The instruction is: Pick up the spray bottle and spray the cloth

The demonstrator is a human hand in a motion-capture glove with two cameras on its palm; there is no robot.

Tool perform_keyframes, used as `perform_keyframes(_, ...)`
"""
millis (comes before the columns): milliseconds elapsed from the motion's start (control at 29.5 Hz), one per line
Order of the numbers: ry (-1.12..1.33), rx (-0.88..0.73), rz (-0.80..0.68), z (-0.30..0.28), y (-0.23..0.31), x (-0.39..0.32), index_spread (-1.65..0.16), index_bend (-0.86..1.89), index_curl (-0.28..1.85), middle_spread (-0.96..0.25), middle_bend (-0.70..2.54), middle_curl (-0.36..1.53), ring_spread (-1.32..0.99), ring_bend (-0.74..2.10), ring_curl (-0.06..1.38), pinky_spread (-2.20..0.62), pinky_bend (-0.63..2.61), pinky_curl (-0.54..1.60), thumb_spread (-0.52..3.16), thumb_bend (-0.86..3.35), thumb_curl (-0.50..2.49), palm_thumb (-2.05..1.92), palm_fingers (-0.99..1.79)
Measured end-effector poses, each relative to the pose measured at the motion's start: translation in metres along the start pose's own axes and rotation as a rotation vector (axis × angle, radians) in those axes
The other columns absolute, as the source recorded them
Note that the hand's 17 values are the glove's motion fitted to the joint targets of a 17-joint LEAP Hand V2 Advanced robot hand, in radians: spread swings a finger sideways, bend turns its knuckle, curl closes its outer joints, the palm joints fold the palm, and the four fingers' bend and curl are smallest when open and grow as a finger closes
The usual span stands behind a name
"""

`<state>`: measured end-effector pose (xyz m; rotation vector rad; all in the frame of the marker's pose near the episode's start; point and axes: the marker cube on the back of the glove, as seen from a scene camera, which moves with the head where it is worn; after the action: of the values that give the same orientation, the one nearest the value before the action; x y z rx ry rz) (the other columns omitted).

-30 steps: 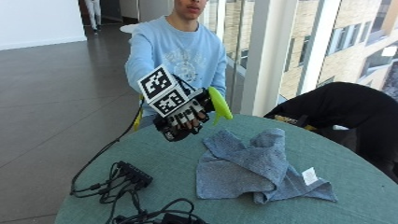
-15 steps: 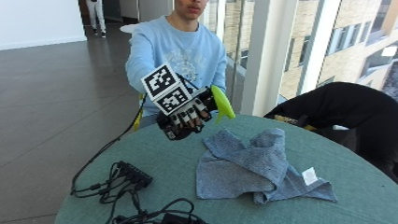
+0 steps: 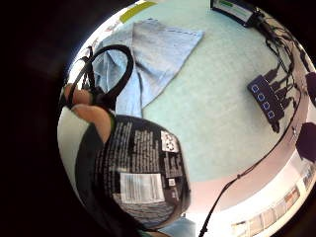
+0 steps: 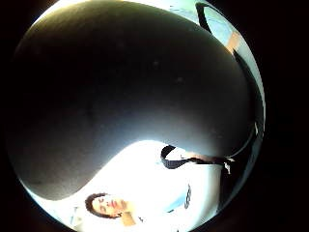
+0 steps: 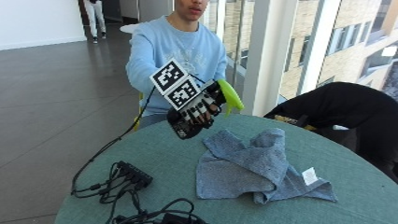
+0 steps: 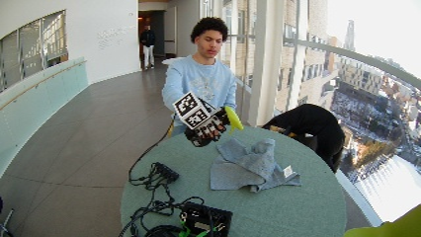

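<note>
- One hand at work: gloved right hand (image 5: 198, 111) raised above the far left part of the tabletop (image 5: 348, 186), fingers curled round the spray bottle (image 5: 189, 126).
- Bottle held clear of the tabletop; dark body below the hand, yellow-green spray head (image 5: 230, 95) above it, long axis tilted from upright.
- Cloth (image 5: 258, 163) lying crumpled on the tabletop, below and to the right of the hand, nearer the camera, well apart from the bottle.
- Judged key relation: spray head needing to point down and right toward the cloth before any squeeze.
- Nozzle direction hard to make out; trigger finger hidden.
- Thumb-side palm view almost filled by the dark bottle body.
- Little-finger-side palm view showing label (image 3: 143, 173) close to palm, cloth (image 3: 148, 54) beyond.
- Cables and a hub (image 5: 133, 173) at near left.
</note>
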<state>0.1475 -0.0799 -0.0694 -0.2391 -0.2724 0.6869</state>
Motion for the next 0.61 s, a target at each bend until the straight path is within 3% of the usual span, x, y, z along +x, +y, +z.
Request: perform_keyframes(609, -0.273, 0.181, -0.485, 0.081, -0.003, -0.134, -0.25, 0.16, 0.44, -0.08, 0.43, 0.46, -0.09, 0.44, 0.4, -0.06, 0.29, 0.39, 1.0, -0.02, 0.47, 0.84, 1.2)
